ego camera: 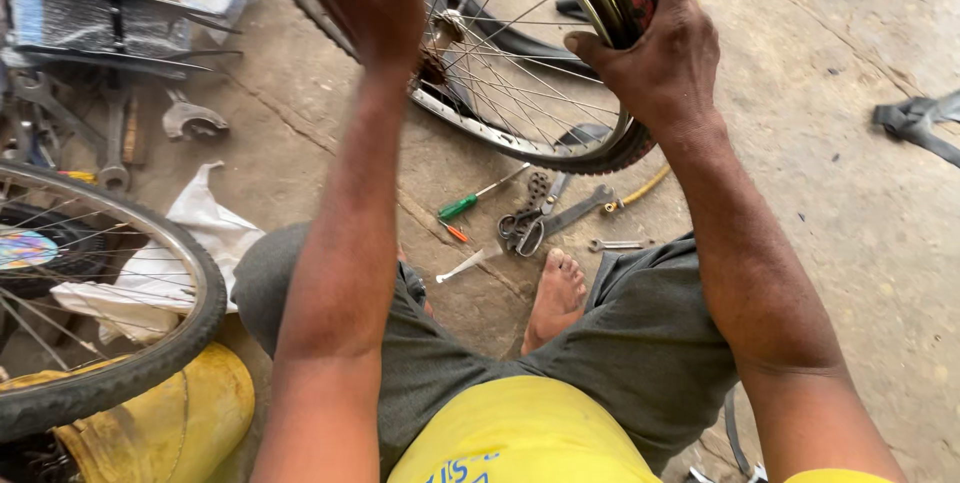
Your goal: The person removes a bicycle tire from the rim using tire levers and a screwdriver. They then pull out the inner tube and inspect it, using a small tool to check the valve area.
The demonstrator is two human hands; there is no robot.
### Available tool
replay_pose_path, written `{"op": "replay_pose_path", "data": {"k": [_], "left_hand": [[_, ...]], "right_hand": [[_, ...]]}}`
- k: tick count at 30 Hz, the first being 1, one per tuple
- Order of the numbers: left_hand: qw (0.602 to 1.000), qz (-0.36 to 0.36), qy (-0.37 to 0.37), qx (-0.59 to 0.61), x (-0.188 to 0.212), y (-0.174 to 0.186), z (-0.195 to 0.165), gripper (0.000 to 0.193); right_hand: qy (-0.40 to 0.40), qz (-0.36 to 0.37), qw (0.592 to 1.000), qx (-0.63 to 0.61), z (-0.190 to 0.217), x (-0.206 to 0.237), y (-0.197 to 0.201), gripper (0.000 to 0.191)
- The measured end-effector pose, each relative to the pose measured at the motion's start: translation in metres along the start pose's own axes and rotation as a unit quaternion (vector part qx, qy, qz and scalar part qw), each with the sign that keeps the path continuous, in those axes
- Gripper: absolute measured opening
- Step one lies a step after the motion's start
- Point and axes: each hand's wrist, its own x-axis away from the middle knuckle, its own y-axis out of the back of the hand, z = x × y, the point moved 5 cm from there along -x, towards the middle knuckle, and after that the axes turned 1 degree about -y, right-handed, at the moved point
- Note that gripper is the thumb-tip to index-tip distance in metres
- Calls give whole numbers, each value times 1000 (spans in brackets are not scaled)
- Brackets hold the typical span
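Head view: your two hands hold a spoked bicycle wheel [520, 63] upright over the concrete floor [830, 203].

Going left to right: a second bicycle wheel [110, 313] sits at the left edge beside a yellow container [170, 423], with a white cloth [210, 233] just behind it and wrenches [150, 128] lying farther back. Your left hand [375, 3] is raised against the wheel's left side, fingers running out of frame, so you cannot tell whether its grip is spread or closed. On the floor beneath the wheel lie a green-handled screwdriver [470, 201], pliers [535, 223] and a small spanner [620, 244], just beyond your bare foot [557, 293]. Your right hand [655, 53] is wrapped around the tyre and rim on the wheel's right side, fingers pressed onto the tread.
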Motion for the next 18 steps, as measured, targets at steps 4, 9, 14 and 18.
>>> {"op": "replay_pose_path", "data": {"k": [4,9,14,18], "left_hand": [[965,122,190,133,87,0,7,45],[932,194,293,85,206,9,19,51],[879,277,345,178,248,-4,31,52],[851,214,394,275,245,-7,22,47]], "right_hand": [[-75,40,996,3,19,-21,-5,100],[-79,102,935,-330,31,-41,-5,92],[-16,60,907,-417,43,-46,-14,84],[-120,90,878,-455,54,-49,-29,91]]}}
